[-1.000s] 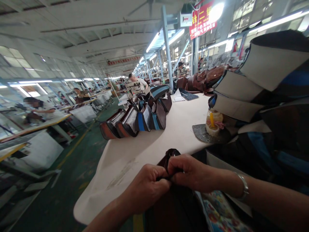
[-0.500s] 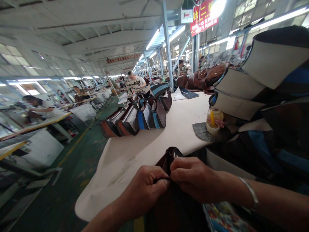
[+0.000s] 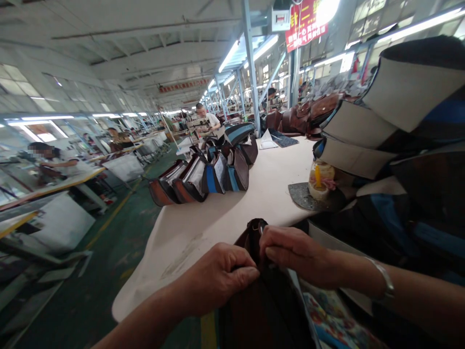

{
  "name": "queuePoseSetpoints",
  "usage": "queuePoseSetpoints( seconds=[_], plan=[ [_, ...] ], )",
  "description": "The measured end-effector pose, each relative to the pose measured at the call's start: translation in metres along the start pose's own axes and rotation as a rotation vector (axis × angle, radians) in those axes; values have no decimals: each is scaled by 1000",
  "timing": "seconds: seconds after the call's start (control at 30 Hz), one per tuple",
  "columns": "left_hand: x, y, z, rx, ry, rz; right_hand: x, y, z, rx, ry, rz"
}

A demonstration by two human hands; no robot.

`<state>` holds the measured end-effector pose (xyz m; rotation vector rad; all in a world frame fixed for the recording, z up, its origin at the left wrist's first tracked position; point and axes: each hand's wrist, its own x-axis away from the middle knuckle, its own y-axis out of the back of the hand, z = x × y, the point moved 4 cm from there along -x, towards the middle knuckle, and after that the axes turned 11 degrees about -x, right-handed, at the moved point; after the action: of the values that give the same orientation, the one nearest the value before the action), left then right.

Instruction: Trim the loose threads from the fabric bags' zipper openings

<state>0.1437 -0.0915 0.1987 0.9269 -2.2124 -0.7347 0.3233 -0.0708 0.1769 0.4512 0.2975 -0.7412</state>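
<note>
A dark brown and black bag (image 3: 265, 310) hangs at the near edge of the pale table, its top edge between my two hands. My left hand (image 3: 225, 276) is closed, thumb and fingers pinching the bag's edge from the left. Just to the right, my right hand (image 3: 290, 252) is also closed on the bag's opposite edge, with a silvery bracelet on that wrist. The bag's upper end stands up beyond my fingers. What exactly lies inside the pinches is hidden.
The pale table (image 3: 214, 218) carries a row of brown, blue and grey bags (image 3: 203, 179). A glue pot (image 3: 320, 182) with a yellow stick stands on a dark board (image 3: 301, 196). More bags (image 3: 410, 92) are piled at right. People sew in the background.
My right hand has moved slightly up and right along the bag's edge. My left hand has shifted a little, its thumb now lying straighter over the edge.
</note>
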Motion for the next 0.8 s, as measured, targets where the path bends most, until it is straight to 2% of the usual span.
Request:
queuePoseSetpoints(
  seconds=[0.07,0.13,0.2,0.3,0.37,0.5,0.6,0.8],
  plan=[
    [2,-1,-7,-78,-43,-78,-6,0,-1,-26,-92,85],
    [3,-2,-14,-143,-90,-154,-13,-3,2,-32,-61,218],
    [5,-1,-14,-162,-85,-192,-17,-5,3,-57,2,278],
    [6,2,-6,-60,-25,-104,-17,-4,-1,-110,24,244],
    [6,9,1,30,-34,-44,-12,-3,-4,-141,4,226],
    [1,24,10,16,-71,-11,-4,0,-11,-313,-212,177],
    [-5,27,12,-30,-134,50,-4,-2,-11,-380,-366,164],
    [-12,24,21,109,-159,159,-14,-3,-4,-278,-418,192]
  ],
)
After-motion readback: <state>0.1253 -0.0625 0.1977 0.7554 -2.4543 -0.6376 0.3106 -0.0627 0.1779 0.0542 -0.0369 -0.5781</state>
